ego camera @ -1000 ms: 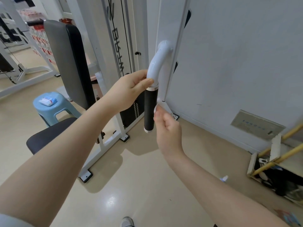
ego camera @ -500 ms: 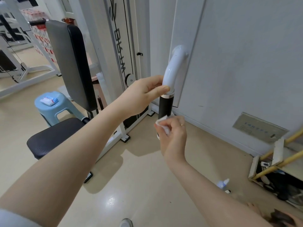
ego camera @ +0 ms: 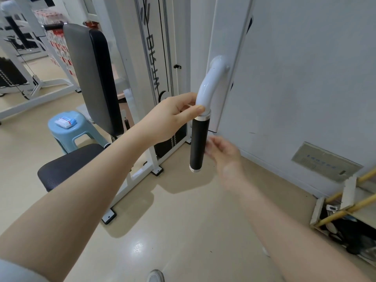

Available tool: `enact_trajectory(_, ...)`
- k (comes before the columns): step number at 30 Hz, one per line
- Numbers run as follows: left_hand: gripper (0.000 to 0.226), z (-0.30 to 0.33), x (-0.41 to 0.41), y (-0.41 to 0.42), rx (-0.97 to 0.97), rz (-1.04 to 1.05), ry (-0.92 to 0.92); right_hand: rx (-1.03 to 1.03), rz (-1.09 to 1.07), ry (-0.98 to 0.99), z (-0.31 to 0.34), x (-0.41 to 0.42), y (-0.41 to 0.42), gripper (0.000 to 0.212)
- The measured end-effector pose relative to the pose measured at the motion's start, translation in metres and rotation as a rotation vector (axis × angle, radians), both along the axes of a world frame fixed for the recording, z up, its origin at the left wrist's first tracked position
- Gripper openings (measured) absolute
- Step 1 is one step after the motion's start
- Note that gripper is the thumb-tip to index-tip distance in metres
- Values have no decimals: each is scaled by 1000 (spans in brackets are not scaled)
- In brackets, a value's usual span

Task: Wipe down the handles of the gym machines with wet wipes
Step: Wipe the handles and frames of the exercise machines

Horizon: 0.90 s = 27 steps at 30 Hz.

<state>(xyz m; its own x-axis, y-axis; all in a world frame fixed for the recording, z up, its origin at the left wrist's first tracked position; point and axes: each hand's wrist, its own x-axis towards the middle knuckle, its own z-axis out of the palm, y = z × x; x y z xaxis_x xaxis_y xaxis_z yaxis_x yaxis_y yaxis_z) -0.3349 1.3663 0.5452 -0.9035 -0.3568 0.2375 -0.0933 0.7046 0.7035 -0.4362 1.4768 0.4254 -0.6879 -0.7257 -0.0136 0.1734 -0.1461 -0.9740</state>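
The machine handle hangs in the middle: a curved white tube point(ego camera: 211, 84) ending in a black grip point(ego camera: 199, 143) with metal rings at both ends. My left hand point(ego camera: 173, 117) pinches the white tube just above the upper ring. My right hand point(ego camera: 223, 153) is motion-blurred against the right side of the black grip, about halfway down it, fingers curled toward it. The wet wipe shows only as a pale smear at those fingertips.
A blue plastic stool point(ego camera: 67, 137) with a pack of wipes point(ego camera: 65, 122) on it stands at left, behind the machine's black seat point(ego camera: 67, 165) and grey back pad point(ego camera: 89, 78). Wooden frames and clutter point(ego camera: 345, 208) lie against the wall at right. Beige floor below.
My right hand has risen from the grip's lower end to its middle, on the right side. The left hand keeps its hold on the white tube.
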Motion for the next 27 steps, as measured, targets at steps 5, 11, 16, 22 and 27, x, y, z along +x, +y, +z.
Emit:
enact_trajectory(5, 27, 5, -4, -2, -112, -70, 7, -145, 401, -61, 41, -34, -23, 27)
enact_trajectory(11, 33, 7, -6, 10, -89, -61, -29, 57, 673, -250, 21, -48, -26, 26)
enact_trajectory(16, 13, 3, -11, 9, -14, -75, -49, 2, 732, -145, 1, -49, -12, 34)
enact_trajectory(22, 14, -1, -12, 8, 65, -88, -38, 97, 525, -47, -13, -57, -3, 40)
enact_trajectory(27, 16, -3, -10, 7, 77, -91, -15, 349, 459, 99, -39, -62, 12, 17)
